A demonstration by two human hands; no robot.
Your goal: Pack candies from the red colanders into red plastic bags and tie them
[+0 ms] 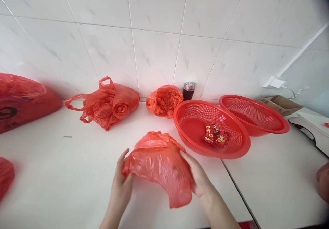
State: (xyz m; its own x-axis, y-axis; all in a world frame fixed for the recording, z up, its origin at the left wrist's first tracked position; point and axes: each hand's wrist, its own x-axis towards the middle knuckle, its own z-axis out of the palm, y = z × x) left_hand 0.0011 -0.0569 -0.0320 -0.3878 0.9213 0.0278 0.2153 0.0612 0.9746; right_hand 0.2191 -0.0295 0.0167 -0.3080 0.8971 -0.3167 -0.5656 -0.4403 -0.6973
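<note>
A thin red plastic bag is held up over the white table between my two hands. My left hand grips its left side, the thumb in front and fingers behind the film. On the other side, my right hand has closed on the bag's right edge, the thumb lying on the near face and the other fingers hidden. The bag's lower right corner hangs down loosely. Just beyond my right hand stands a red plastic colander with several small red candy packets in it.
Bunched red bags and a bag stuffed with bags lie along the tiled wall. A dark flask, second colander and cardboard box stand right of them. Larger red bags sit left. Another person's hand shows far right.
</note>
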